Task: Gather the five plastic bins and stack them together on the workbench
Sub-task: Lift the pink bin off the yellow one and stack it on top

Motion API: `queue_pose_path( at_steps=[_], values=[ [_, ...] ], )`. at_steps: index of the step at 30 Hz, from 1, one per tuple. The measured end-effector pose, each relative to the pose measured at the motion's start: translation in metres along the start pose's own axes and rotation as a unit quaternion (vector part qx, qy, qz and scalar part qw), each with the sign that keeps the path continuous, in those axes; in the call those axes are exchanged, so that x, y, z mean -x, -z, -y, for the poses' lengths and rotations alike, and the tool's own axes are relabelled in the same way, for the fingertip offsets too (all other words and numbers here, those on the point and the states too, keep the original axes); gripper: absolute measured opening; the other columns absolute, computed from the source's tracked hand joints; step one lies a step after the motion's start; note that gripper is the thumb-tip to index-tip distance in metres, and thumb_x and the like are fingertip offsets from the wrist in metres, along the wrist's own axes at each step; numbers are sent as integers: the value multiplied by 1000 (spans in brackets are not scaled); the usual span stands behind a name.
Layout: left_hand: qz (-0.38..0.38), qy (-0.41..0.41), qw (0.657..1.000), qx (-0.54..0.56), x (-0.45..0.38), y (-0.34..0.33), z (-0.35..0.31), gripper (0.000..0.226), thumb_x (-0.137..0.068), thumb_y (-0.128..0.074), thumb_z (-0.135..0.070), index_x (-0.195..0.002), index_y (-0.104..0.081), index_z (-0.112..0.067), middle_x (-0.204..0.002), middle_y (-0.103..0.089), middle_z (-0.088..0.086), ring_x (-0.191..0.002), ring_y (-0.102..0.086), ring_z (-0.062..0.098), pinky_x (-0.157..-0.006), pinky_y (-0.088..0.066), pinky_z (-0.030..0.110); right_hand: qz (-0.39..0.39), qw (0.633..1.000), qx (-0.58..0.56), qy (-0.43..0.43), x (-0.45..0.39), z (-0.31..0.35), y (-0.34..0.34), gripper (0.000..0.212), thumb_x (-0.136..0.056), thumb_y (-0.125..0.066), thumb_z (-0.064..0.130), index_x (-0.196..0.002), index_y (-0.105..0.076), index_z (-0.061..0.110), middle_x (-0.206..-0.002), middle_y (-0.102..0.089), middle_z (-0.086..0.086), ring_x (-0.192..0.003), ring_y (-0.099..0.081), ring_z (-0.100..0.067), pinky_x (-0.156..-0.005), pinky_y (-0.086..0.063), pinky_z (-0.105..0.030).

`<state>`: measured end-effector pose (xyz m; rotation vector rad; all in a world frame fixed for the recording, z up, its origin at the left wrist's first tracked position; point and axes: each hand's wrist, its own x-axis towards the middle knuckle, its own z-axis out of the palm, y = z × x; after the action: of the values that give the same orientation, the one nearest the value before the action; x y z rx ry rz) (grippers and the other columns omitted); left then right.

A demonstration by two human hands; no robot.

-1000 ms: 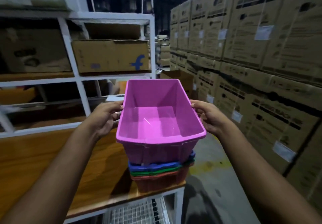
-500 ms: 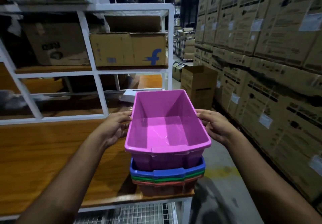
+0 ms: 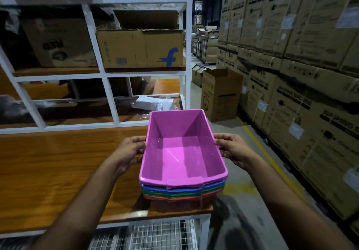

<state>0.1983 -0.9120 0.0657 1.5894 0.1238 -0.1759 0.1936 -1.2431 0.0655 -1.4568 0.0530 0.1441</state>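
Head view: I have the pink bin [image 3: 182, 150] nested down into the stack [image 3: 182, 192], its rim sitting just above the blue, green and red rims below. The stack stands at the right front corner of the bench [image 3: 58, 168], close to the edge. My left hand [image 3: 130, 150] grips the bin's left rim, fingers curled on the outer wall; my right hand [image 3: 231, 149] grips the right rim the same way.

I judge these bins light and thin-walled: stiff enough to hold shape, with some flex along the long sides. The plastic looks glossy, so it may slip under a flat palm; the rolled rim is the sure place to hold, one hand per long side near the middle, as I have it. Nested, they could bind, so an even downward press at both rims should seat the pink one squarely. I count four colours; a fifth bin could be hidden lower, I cannot tell. Being so near the corner, the stack could tip off if shoved rightward.
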Motion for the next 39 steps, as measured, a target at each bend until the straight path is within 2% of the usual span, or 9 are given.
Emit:
queue_pose_path(
  at_steps=[8,15,17,19,23,26,29,34,39],
  values=[
    [-49,-10,998,-29,7,-5,11,21,-97,-53,-11,-114,-66,-15,-99,-73,11,-79,-69,19,-59,-54,30,-37,996,80,25,5,-6,-6,19,-94,-59,4,-111,-66,2,-93,-71,-14,-75,-67,-21,-58,-57,-25],
    [-73,-35,994,-76,23,-14,10,24,-99,-49,-11,-118,-62,-16,-103,-71,7,-87,-71,19,-61,-56,30,-84,968,233,48,9,-7,-8,24,-96,-60,14,-119,-66,10,-95,-73,-7,-88,-72,-21,-78,-62,-42],
    [-80,-42,991,-103,27,-13,10,26,-98,-50,-9,-121,-60,-18,-105,-69,8,-88,-71,19,-61,-57,31,-104,937,325,76,14,-4,-10,28,-94,-62,18,-121,-65,14,-101,-72,-4,-87,-70,-17,-75,-61,-37],
    [-96,-68,983,-143,31,-10,13,28,-95,-55,-8,-120,-60,-21,-108,-68,6,-90,-71,19,-66,-61,36,-142,865,463,132,19,0,-17,32,-92,-65,24,-124,-65,21,-110,-67,0,-89,-64,-11,-71,-54,-28],
    [-137,-148,938,-283,53,-8,13,34,-86,-66,-9,-109,-61,-34,-107,-67,-9,-91,-67,10,-73,-61,40,-114,795,557,212,32,10,-39,37,-89,-67,24,-125,-64,22,-114,-60,0,-100,-56,-13,-78,-45,-24],
    [-161,-188,900,-360,77,-6,14,37,-85,-67,-14,-119,-62,-29,-113,-64,-8,-91,-64,5,-72,-53,25,-63,760,592,260,37,14,-59,39,-86,-66,29,-124,-64,21,-114,-63,-1,-107,-58,-21,-88,-49,-33],
    [-197,-209,855,-432,105,10,21,41,-89,-64,-22,-129,-57,-24,-122,-60,-4,-106,-58,10,-86,-45,24,-24,738,619,268,41,14,-85,50,-90,-59,40,-137,-52,23,-128,-60,1,-117,-52,-19,-98,-46,-35],
    [-289,-142,786,-528,159,54,34,51,-92,-51,-38,-138,-47,-17,-139,-53,4,-127,-46,24,-105,-39,40,59,707,627,320,44,1,-137,61,-97,-42,51,-150,-33,23,-154,-40,2,-145,-29,-19,-115,-31,-40],
    [-359,-74,747,-555,218,115,59,61,-94,-50,-40,-147,-35,-14,-152,-40,10,-141,-33,28,-113,-32,47,123,685,615,370,54,-27,-222,69,-93,-32,56,-151,-34,19,-159,-34,-3,-150,-20,-22,-120,-24,-46]
  ],
)
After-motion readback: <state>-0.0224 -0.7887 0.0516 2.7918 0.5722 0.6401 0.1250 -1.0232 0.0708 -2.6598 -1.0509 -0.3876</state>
